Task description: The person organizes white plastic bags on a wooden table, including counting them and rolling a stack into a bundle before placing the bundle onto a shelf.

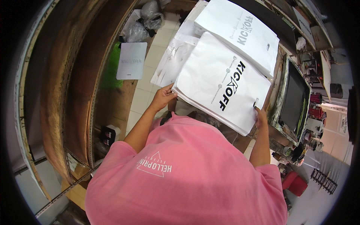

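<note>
Both hands' fingers (167,91) clamped on a white bag stack (221,84), palms hidden behind its edges.

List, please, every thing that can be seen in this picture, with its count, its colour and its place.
near stack of bags: one stack, count of bags hidden, white with black print, centre, gripped at both lower corners
far stack of bags: one stack, white with grey print, top centre, behind the near stack
single bag: one, white, on the floor, upper left
loose sheets: several, white, left of the stacks
printing frame: one, dark mesh, stained rim, right
curved shelf: one, brown, left
plastic wrap: crumpled, clear, top
red object: one, lower right, blurred
pink shirt: one, bottom centre
left hand: one, at the stack's left corner
right hand: one, at its right corner
</note>
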`<action>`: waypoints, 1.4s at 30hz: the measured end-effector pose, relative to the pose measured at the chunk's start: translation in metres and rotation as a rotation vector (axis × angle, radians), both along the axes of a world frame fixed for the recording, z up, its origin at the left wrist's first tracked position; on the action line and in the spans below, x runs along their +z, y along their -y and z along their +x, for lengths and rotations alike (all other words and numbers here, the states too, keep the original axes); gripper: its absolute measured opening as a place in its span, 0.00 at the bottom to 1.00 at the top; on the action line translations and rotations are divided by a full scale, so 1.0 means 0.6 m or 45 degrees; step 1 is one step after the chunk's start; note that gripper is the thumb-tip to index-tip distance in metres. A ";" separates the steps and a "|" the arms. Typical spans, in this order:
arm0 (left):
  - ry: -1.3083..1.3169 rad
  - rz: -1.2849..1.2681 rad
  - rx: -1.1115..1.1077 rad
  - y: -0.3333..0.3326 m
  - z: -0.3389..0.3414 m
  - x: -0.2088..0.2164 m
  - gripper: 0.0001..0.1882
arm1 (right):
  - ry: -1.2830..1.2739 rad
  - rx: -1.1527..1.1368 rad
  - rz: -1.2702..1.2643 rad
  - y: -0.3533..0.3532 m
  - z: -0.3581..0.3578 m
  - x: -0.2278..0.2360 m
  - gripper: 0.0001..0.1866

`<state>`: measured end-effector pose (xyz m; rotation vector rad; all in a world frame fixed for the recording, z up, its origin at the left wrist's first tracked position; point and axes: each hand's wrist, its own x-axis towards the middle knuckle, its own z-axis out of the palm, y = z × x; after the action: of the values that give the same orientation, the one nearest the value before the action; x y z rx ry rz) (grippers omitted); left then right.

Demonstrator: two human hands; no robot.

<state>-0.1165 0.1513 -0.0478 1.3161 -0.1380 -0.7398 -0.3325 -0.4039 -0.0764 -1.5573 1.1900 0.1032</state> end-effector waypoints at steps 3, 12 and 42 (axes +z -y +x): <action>0.042 -0.019 0.056 0.002 -0.008 0.002 0.29 | -0.038 0.014 -0.020 -0.003 0.003 0.008 0.20; -0.029 0.092 0.281 0.017 -0.008 -0.032 0.25 | -0.001 0.010 0.011 -0.006 0.005 0.009 0.25; -0.477 0.512 -0.029 0.077 0.125 0.061 0.34 | 0.158 -0.033 -0.067 -0.037 0.017 -0.005 0.29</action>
<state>-0.0414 0.1050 -0.0114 1.5278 0.3124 -1.0573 -0.3221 -0.3815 -0.0797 -1.5699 1.1223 -0.0418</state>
